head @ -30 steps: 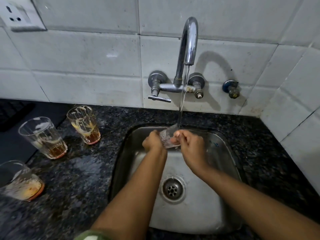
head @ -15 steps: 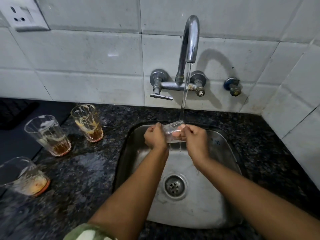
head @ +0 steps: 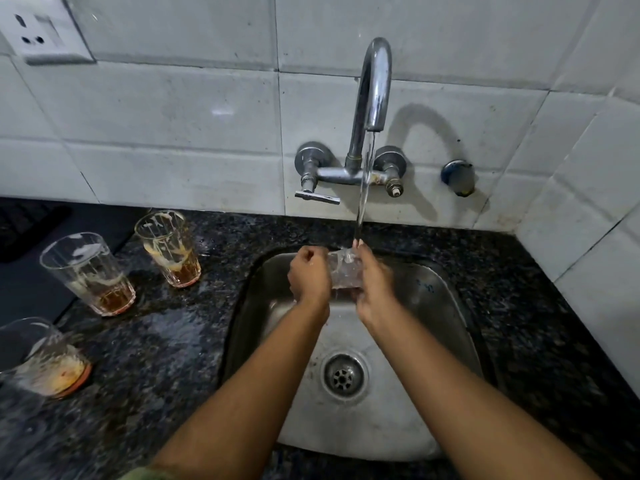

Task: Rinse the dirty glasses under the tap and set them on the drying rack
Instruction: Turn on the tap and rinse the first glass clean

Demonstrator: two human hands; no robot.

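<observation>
The left hand (head: 309, 276) was curled round the left side of a clear glass (head: 344, 271), and the right hand (head: 375, 284) gripped its right side, the fingertips reaching up to the rim. The glass was held between them over the back of the sink (head: 446, 306), directly under the stream of water (head: 363, 188) that fell from the tap (head: 372, 91) and broke on its upper edge. The hands hid most of the glass, so whether it was upright or tilted could not be told.

Both forearms reached in over the near rim of the steel basin, passing either side of the drain (head: 343, 375).

On the dark speckled counter (head: 166, 341) to the left stood three dirty glasses, well apart from the sink: the far glass (head: 168, 248) nearest the basin, smeared with pale froth and holding brown dregs; the middle glass (head: 88, 273) just to its left, also with brown liquid at the bottom; and the near glass (head: 41, 358) at the left edge of the view, blurred, with orange residue.

The tap was fixed to a white tiled wall (head: 173, 109); a lever handle (head: 317, 197) stuck out at its left, and a separate small valve (head: 458, 176) sat on the tiles to its right. A socket plate (head: 41, 29) was mounted at the upper left.
</observation>
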